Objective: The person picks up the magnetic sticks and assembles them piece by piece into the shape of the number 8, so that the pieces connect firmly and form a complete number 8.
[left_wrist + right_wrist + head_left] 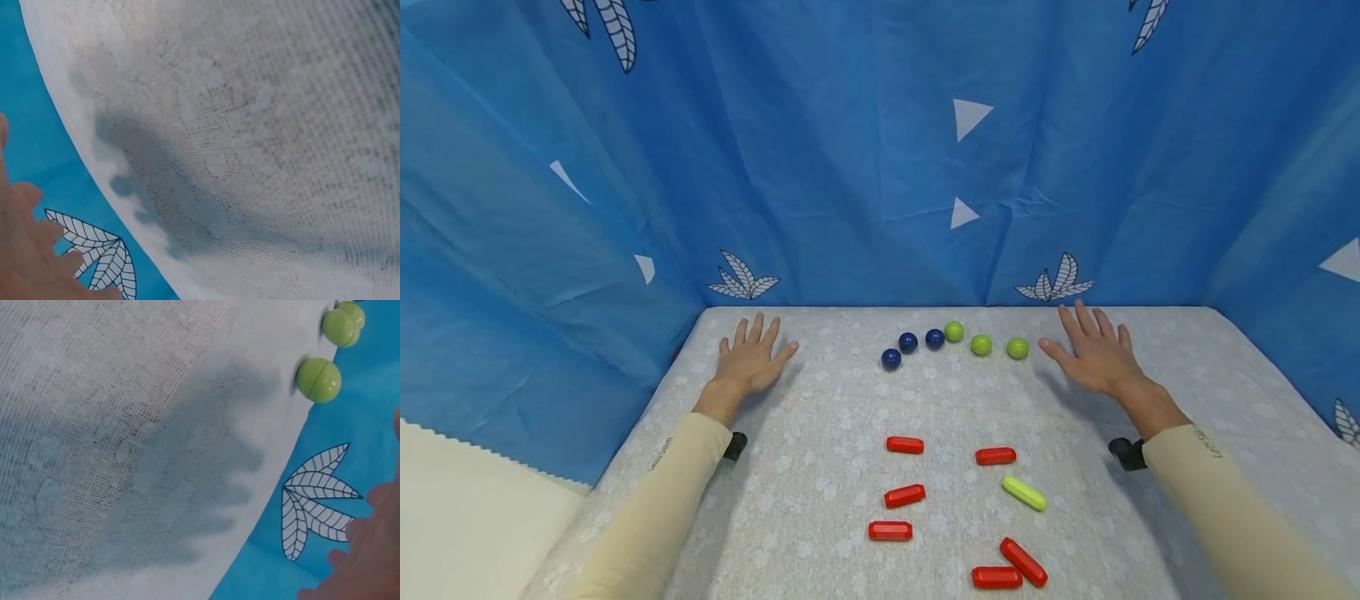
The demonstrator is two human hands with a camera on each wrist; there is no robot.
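Note:
My left hand (748,358) is held over the left part of the table with its fingers spread, holding nothing. On the other side my right hand (1096,352) is likewise spread and holds nothing; its thumb is nearest a green ball (1017,348). Two more green balls, one of them (981,345) in the middle, and three dark blue balls (907,342) form a curved row between the hands. Closer to me lie several red faceted sticks (905,445) and one yellow-green stick (1024,493). In the left wrist view, the hand's shadow falls on the cloth.
A pale patterned cloth (820,417) covers the table. Blue curtains (850,167) with leaf prints and white triangles hang along its back and sides. Two of the red sticks, one of them (997,577) lying crosswise, are close together at the front.

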